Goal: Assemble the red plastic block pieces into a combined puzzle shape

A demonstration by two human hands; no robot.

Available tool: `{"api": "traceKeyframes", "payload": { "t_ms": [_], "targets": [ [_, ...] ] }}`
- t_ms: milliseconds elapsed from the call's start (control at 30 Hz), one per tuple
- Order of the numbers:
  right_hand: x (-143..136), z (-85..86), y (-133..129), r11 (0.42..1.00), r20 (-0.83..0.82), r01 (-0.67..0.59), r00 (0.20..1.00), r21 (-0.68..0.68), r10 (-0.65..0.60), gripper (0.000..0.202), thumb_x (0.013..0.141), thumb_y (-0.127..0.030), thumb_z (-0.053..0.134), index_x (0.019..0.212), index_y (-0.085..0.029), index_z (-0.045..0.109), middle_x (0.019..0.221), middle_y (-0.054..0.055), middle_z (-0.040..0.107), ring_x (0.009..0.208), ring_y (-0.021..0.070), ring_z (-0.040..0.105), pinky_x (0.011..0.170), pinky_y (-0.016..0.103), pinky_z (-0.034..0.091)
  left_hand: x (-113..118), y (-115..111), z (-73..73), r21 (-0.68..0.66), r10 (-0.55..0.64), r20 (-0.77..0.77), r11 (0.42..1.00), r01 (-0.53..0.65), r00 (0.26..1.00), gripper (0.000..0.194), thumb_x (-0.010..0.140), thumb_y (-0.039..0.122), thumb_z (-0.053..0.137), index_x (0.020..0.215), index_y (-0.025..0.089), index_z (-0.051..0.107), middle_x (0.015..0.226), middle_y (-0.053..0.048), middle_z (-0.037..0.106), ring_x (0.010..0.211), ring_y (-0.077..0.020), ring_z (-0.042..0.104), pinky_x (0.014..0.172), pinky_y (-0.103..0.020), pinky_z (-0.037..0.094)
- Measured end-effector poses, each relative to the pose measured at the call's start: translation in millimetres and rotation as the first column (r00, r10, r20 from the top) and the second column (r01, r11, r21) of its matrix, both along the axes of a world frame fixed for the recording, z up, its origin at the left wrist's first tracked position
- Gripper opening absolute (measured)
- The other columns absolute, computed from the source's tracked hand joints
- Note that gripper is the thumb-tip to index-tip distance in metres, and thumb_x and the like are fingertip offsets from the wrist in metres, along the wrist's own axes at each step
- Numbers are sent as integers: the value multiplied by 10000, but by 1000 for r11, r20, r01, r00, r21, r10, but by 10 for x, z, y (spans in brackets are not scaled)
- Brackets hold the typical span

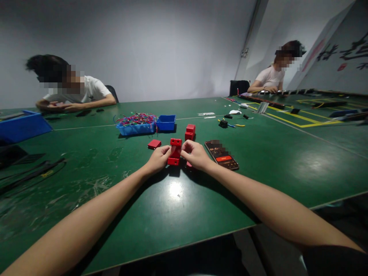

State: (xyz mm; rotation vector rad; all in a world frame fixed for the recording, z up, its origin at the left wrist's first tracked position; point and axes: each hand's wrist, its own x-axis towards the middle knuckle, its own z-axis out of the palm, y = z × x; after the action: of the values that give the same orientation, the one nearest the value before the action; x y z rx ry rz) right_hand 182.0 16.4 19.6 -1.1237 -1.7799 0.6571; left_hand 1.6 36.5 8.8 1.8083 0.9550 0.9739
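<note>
My left hand [158, 158] grips a red housing [174, 161] by its left side, thumb over the recessed middle. The housing stands on end just above the table, with round holes in its upper and lower blocks. Close against its right side, my right hand [197, 156] is closed in a pinch; whatever lies between those fingertips is too small or hidden to make out. Beyond my hands stand stacked red blocks [190, 131]. A flat red piece [154, 144] lies to the left, and another red piece [189, 165] is partly covered by my right hand.
A phone [225, 159] with a running timer lies to the right. Further back are a blue tray of coloured wires [137, 129], a small blue bin [166, 123] and pliers [236, 125]. A large blue bin [24, 126] stands left. Two people sit across the green table [129, 237].
</note>
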Motion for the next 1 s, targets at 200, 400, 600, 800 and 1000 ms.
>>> {"api": "traceKeyframes", "payload": {
  "t_ms": [200,400,600,800,1000],
  "targets": [
    [11,-1,-18,999,38,-33,999,-1,33,140,723,-279,599,734,-184,497,693,-20,562,626,114,494,635,246,403,-9,-4,3,18,-11,-25,1000,12,1000,599,793,683,502,840,101,635,704,-32,617,597,-124,500,540,-218,388],
    [11,-5,-13,998,15,-62,998,13,62,142,706,-256,607,736,-191,485,698,-20,561,638,118,503,629,243,414,-19,-13,9,59,-6,-36,998,8,999,546,828,630,499,850,104,644,725,-34,622,624,-133,512,546,-217,396],
    [0,37,-40,997,-9,-81,997,-3,81,144,687,-236,600,725,-197,467,672,-28,546,612,110,497,597,231,402,-13,-20,22,5,-16,3,1000,16,1000,572,801,662,522,832,103,641,691,-24,617,578,-115,494,521,-208,376],
    [-2,33,-34,996,-17,-91,996,17,91,145,694,-261,588,716,-197,461,663,-26,534,608,113,481,587,236,385,-18,-19,23,-49,-37,47,998,39,998,585,783,678,538,805,101,633,648,-12,594,547,-102,477,511,-204,361],
    [14,41,-49,996,37,-82,996,33,81,138,710,-257,567,700,-198,443,642,-36,507,578,103,449,570,234,354,-10,-37,24,10,-27,-7,1000,27,1000,568,812,653,513,806,99,637,676,-23,607,580,-113,497,526,-206,377]
  ]
}}
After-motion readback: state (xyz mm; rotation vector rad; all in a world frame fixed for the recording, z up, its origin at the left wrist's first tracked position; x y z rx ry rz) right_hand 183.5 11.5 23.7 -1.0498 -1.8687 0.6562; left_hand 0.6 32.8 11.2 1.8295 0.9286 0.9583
